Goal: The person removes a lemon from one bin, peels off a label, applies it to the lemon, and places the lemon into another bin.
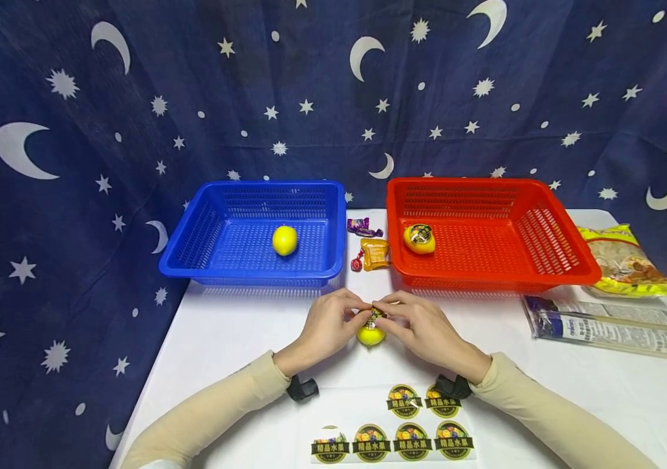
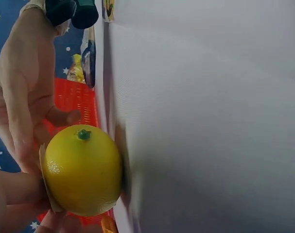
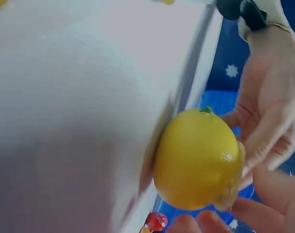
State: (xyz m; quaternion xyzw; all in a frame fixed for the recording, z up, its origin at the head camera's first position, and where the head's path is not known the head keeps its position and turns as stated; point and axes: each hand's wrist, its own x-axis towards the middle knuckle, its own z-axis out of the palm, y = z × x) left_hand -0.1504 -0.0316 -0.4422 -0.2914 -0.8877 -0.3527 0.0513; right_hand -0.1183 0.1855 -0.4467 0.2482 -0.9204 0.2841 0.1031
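Observation:
A yellow lemon (image 1: 371, 337) stands on the white table between my two hands, its green stem end facing me in the left wrist view. On its top lies a round black-and-gold sticker (image 1: 376, 315), with an edge standing slightly off the skin. My left hand (image 1: 333, 320) holds the lemon from the left, thumb on the sticker and fingers bent toward the far side. From the right, my right hand (image 1: 421, 324) does the same, its thumb at the sticker's other edge. Fingers partly cover the sticker. Nearest me lies a backing sheet (image 1: 352, 405) with several matching stickers.
A blue basket (image 1: 251, 281) at the back left holds a plain lemon (image 1: 284, 240). In the red basket (image 1: 486, 280) is a stickered yellow fruit (image 1: 417, 242). Wrapped candies (image 1: 374, 254) lie between them. A yellow food bag (image 1: 626, 260) and clear packages (image 1: 621, 329) lie right.

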